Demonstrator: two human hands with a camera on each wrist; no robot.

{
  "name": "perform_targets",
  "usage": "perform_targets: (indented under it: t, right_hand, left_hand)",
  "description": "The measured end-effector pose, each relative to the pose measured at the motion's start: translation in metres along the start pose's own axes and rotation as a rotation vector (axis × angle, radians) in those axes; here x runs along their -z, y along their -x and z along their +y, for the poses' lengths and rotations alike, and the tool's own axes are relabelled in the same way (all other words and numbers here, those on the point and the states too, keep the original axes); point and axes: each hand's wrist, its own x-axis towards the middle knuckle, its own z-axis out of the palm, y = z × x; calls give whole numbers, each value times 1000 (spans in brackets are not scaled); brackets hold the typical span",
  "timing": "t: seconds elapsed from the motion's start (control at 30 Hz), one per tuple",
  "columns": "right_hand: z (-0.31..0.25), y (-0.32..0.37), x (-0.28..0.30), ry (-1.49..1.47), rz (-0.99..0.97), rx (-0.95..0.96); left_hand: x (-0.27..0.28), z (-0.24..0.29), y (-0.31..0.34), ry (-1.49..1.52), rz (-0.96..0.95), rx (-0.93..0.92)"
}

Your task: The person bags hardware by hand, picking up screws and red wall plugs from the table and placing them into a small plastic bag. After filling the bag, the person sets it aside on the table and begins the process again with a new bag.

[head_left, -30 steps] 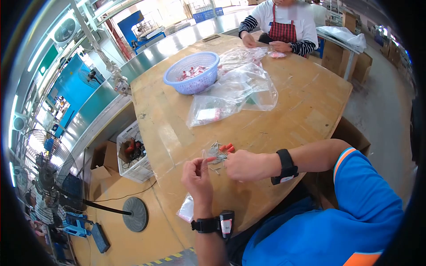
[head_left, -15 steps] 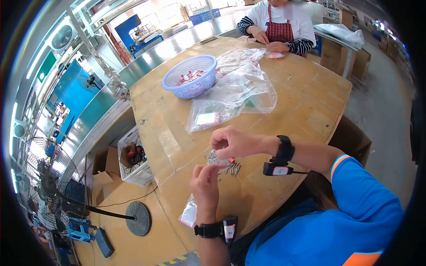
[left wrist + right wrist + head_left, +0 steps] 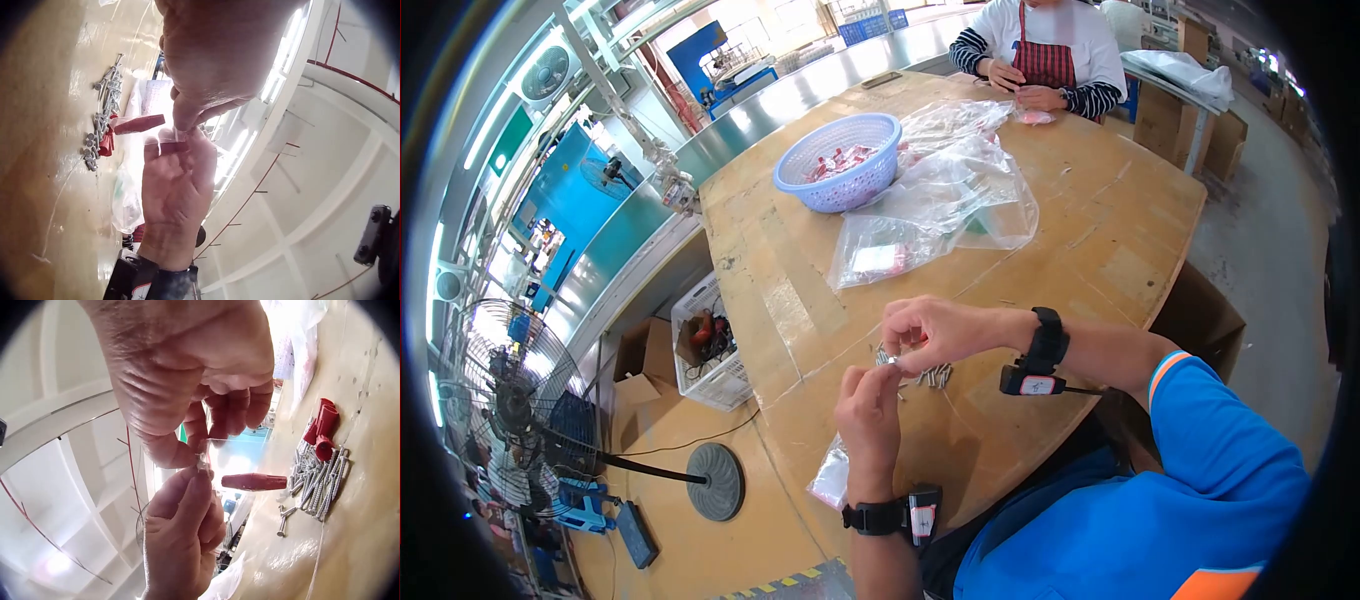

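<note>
Fingertip to fingertip, my left hand (image 3: 868, 420) and right hand (image 3: 950, 332) meet above the table. Both pinch the edge of a small clear plastic bag (image 3: 202, 464) between thumb and finger. A red wall plug (image 3: 253, 482) hangs beside the fingers, seemingly inside the clear bag; it also shows in the left wrist view. Below the hands lies a heap of silver screws (image 3: 322, 484), with several loose red wall plugs (image 3: 326, 422) on it. In the head view my right hand covers part of this heap.
A lilac basket (image 3: 890, 150) of small red-and-clear packets stands farther back, beside a large clear plastic bag (image 3: 990, 205). A flat clear packet (image 3: 832, 475) lies by my left forearm. Across the table (image 3: 1100, 225) another person (image 3: 1050, 60) handles something small.
My right hand has come up from the screw heap and over to my left fingertips, where it now pinches the bag. The left hand has shifted slightly right and stays raised.
</note>
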Motion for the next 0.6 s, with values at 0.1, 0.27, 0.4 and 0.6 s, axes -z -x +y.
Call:
perform_targets:
  t: [0.1,0.27,0.4,0.6]
  right_hand:
    - [8,1,3,-125,12,-83]
    - [25,7,6,-473,51,-232]
    - [36,11,4,-565,88,-237]
    - [32,16,7,-553,35,-214]
  left_hand:
    - [-1,-2,0,22,3,9]
    - [1,6,-3,91,-9,57]
    - [3,3,-4,104,19,143]
    - [1,-11,-1,226,42,188]
